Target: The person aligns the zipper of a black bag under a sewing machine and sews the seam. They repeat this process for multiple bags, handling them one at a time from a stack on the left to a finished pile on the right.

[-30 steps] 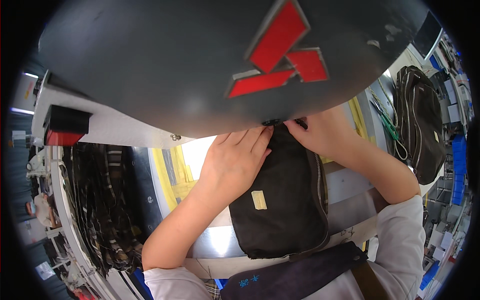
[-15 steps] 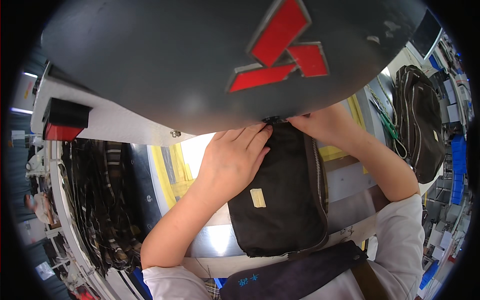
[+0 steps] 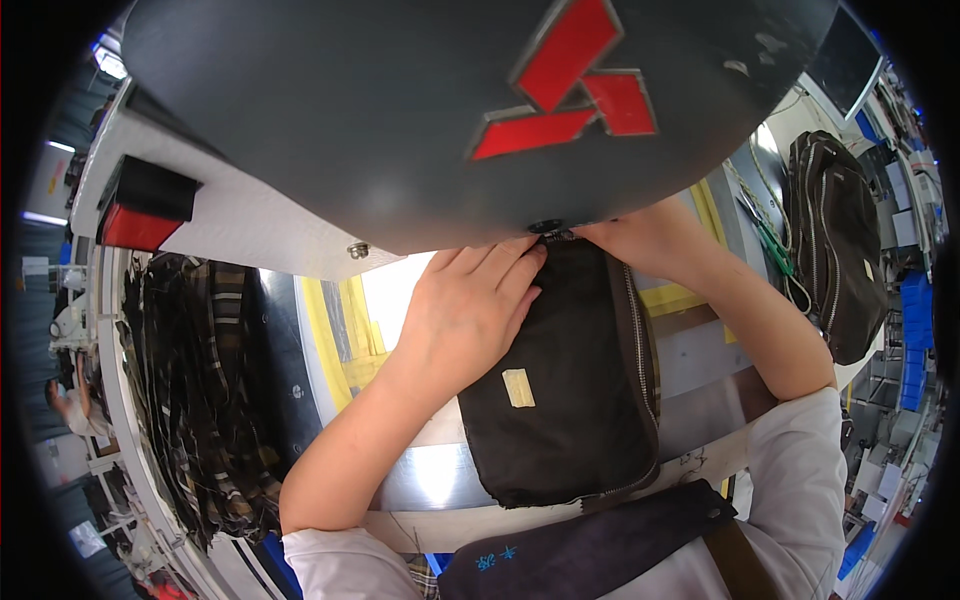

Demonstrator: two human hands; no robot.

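Note:
A dark olive bag piece (image 3: 560, 430), edged with a metal zipper and bearing a cream tape patch (image 3: 518, 388), lies lengthwise beneath a dark machine head (image 3: 400, 120) with red shapes on it. My left hand (image 3: 465, 315) rests on its upper left part, fingers stretched flat and close to each other. My right hand (image 3: 655, 240) is closed on the piece's upper right end at the zipper; its fingertips are partly hidden by the machine head. A dark presser part (image 3: 548, 228) sits between the hands.
Layered dark plaid fabric (image 3: 200, 400) hangs at left. On the right lie green-handled scissors (image 3: 772, 245), a cord and another dark zippered bag (image 3: 840, 260). A monitor (image 3: 842, 62) stands upper right, blue bins (image 3: 918, 305) far right. A person (image 3: 78, 408) works far left.
Both hands and the bag piece have shifted slightly upward in view, as has the machine head. Less of my right hand's fingers shows now than a second ago.

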